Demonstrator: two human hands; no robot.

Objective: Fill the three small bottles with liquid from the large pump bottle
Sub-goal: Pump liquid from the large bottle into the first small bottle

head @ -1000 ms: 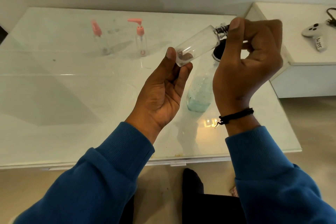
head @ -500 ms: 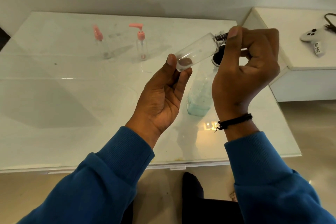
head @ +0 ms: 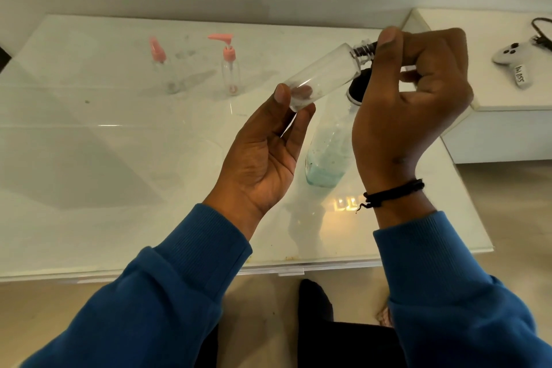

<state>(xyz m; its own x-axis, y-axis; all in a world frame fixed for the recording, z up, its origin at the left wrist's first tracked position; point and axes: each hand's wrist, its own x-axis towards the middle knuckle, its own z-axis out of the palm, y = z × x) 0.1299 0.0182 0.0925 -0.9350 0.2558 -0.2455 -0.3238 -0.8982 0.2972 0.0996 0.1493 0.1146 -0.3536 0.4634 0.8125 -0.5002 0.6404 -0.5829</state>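
Head view showed the left hand (head: 263, 155) pinching the base of a tilted clear small bottle (head: 321, 78) above the tabletop (head: 119, 158), the right hand (head: 412, 104) gripping its black cap, the large pump bottle (head: 327, 155) standing beneath.

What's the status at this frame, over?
Left hand pinches small clear bottle base. Right hand grips its cap end. Pump bottle behind, unused. Nothing obstructing.
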